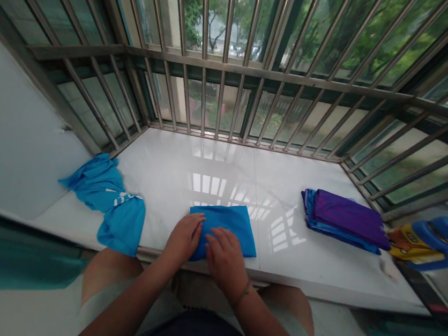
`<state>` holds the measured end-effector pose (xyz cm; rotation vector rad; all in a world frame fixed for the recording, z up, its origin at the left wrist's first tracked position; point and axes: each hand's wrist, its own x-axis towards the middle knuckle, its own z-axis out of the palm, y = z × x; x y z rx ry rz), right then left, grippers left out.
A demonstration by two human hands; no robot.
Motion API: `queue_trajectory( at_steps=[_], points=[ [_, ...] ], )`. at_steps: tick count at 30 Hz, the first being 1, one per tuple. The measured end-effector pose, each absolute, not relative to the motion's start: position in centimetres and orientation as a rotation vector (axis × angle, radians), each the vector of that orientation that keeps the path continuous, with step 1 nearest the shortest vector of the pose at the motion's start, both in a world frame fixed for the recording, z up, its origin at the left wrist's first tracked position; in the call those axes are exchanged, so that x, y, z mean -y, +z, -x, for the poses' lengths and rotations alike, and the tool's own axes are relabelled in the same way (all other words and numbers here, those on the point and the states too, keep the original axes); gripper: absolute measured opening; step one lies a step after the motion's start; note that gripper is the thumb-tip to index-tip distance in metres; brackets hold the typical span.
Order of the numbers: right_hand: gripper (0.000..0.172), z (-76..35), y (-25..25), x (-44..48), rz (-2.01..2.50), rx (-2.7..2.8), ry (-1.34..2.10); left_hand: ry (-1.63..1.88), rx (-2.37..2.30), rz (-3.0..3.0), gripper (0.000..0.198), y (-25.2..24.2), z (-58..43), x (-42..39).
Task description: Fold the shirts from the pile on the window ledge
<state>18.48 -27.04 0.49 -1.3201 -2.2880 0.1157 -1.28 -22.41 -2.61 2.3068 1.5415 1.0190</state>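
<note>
Cloth (235, 219), blue, folded on counter (165, 183).
Left hand (186, 235) at cloth's left edge, right hand (227, 253) over its near side; fingers curled, can't tell if gripping.

Our left hand (184, 235) and right hand (226, 252) hide part of the flat, folded blue cloth (236, 224). We can't read the white letters (120, 198) on the crumpled blue cloth (123, 225). Our view cuts off the green fabric (7, 259) at far left.
</note>
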Motion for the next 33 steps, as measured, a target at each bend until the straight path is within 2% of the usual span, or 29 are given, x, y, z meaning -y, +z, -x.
queue_trajectory(
  at_steps=[6,12,15,17,19,22,25,29,33],
  points=[
    [0.063,-23.0,-1.1,21.8,1.927,2.221,0.229,0.54,-1.368,-2.683,0.052,-5.2,1.3,24.2],
    [0.075,-24.1,-1.8,23.2,2.261,1.958,0.128,0.597,-1.854,-2.438,0.054,-5.0,4.2,24.2],
    [0.066,-24.1,-0.9,24.2,2.336,1.861,0.167,0.517,-2.062,-2.195,0.051,-2.1,4.3,25.4],
    [0.055,-24.2,-0.2,24.6,2.376,1.838,0.336,0.312,-2.093,-2.009,0.061,-0.2,3.8,26.6],
    [0.049,-24.7,0.3,25.0,2.391,1.825,0.505,0.098,-2.058,-1.846,0.072,1.0,3.1,27.7],
    [0.049,-26.6,0.3,25.6,2.38,1.775,0.609,-0.057,-1.883,-1.699,0.079,0.4,1.9,29.0],
    [0.05,-29.5,-0.3,26.4,2.251,1.615,0.746,-0.001,-1.552,-1.33,0.081,-2.2,0.1,29.9],
    [0.058,-33.1,-0.7,28.2,1.898,1.381,1.098,0.387,-1.175,-0.623,0.086,-5.2,-3.1,31.0],
    [0.061,-34.5,-0.1,30.4,1.758,1.227,1.153,0.63,-1.115,-0.359,0.074,-5.9,-5.4,31.6]
  ],
)
